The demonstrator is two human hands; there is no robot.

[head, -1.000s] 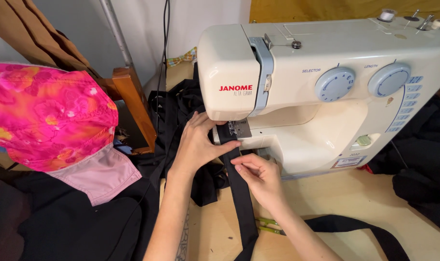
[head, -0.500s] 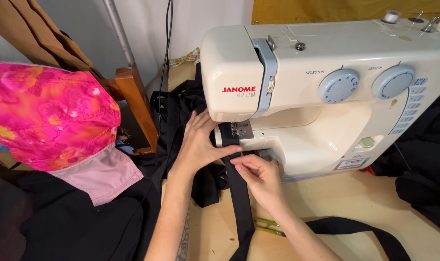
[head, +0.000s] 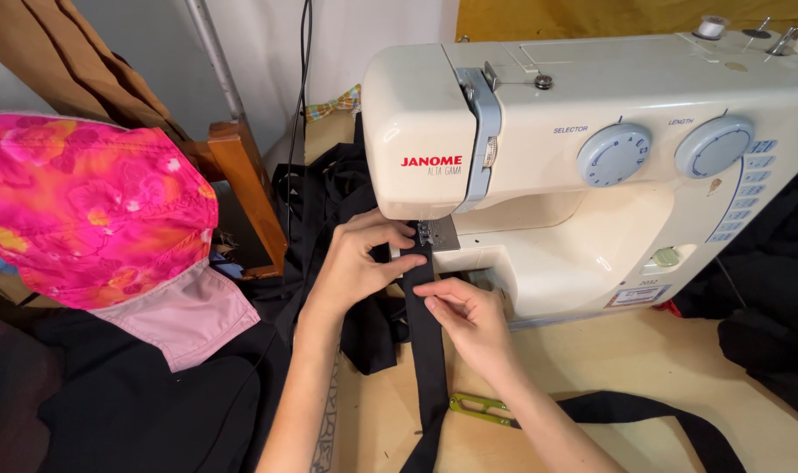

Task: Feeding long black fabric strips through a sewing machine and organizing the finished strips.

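Hands barely shifted since earlier frames: left hand (head: pixel 357 267) presses black strap (head: pixel 428 350) flat, fingers extended; right hand (head: pixel 471 317) pinches strap edge. Strap runs from presser foot (head: pixel 431 235) of cream sewing machine (head: pixel 592 166) toward 6 o'clock. Green snips (head: pixel 479 408) at 5 o'clock; pink fabric (head: pixel 88 210) at 9 o'clock

Left hand (head: pixel 357 263) and right hand (head: pixel 471 317): both bare, no gloves, rings or watch visible; forearms uncovered to the frame's lower edge, no sleeves in view.
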